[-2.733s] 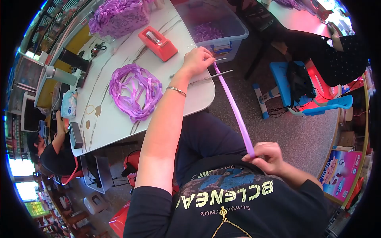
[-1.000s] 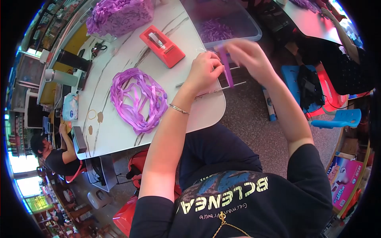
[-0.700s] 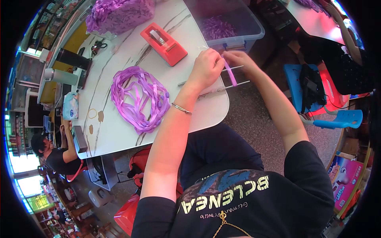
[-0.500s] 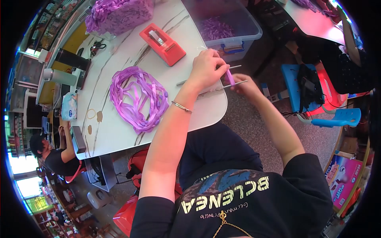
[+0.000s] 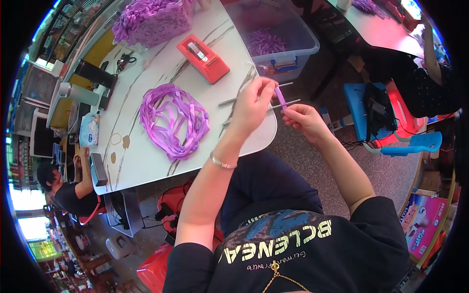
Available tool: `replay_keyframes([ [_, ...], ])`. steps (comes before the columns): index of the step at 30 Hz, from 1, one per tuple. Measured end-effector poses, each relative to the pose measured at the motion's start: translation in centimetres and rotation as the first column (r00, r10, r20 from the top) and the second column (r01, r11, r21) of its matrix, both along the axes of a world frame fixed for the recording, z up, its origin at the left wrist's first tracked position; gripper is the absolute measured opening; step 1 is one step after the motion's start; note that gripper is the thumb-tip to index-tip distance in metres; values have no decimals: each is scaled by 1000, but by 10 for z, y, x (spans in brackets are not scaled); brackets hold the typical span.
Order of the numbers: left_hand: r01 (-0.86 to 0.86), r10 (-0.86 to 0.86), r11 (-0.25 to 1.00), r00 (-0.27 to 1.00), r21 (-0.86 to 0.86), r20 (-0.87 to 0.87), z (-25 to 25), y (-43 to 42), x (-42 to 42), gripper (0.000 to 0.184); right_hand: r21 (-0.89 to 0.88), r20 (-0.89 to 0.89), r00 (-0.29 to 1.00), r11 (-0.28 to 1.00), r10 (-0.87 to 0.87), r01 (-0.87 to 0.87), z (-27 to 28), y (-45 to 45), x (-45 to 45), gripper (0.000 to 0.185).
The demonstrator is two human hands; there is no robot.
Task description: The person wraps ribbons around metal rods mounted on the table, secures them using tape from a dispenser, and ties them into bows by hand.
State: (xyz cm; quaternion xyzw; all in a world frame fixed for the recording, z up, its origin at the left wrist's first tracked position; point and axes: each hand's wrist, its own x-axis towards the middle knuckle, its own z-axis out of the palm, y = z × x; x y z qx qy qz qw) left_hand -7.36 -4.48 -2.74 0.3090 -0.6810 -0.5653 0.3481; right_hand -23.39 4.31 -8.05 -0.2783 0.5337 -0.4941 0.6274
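Observation:
A short band of purple ribbon point(image 5: 280, 97) spans two thin metal rods point(image 5: 294, 102) that stick out past the table's right edge. My left hand point(image 5: 254, 105) is closed, its thumb and fingertips pinched at the upper end of the ribbon. Lower down, my right hand point(image 5: 305, 120) pinches the ribbon beside the nearer rod. To the left, a loose coil of purple ribbon point(image 5: 174, 122) lies on the white marbled table point(image 5: 132, 166). Beyond it stands a red tape dispenser point(image 5: 203, 59).
Purple ribbon pieces fill a clear container point(image 5: 154, 24) at the back. A clear plastic bin point(image 5: 298, 46) stands off the table's far right side. Tissues point(image 5: 89, 130) and a bottle point(image 5: 78, 94) are at left. A blue chair point(image 5: 359, 107) stands right; two other people sit nearby.
My left hand has shifted slightly down and turned at the wrist. My right hand has come up to the ribbon, its fingers now at the band's lower end.

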Motion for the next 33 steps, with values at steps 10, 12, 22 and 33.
replay_keyframes([
  [10,389,157,387,866,836,-475,-12,66,2,55,5,-56,984,985,170,-170,8,-1,-9,18],
  [12,428,207,364,829,827,-520,-11,68,-6,54,4,-46,991,992,127,-127,6,-1,-7,17],
  [22,607,295,328,662,723,-689,-26,64,-9,44,14,-165,973,987,159,-159,10,-6,-6,18],
  [33,714,272,333,552,615,-788,-38,64,-5,35,-303,-556,816,876,158,-376,102,-92,-22,25],
])
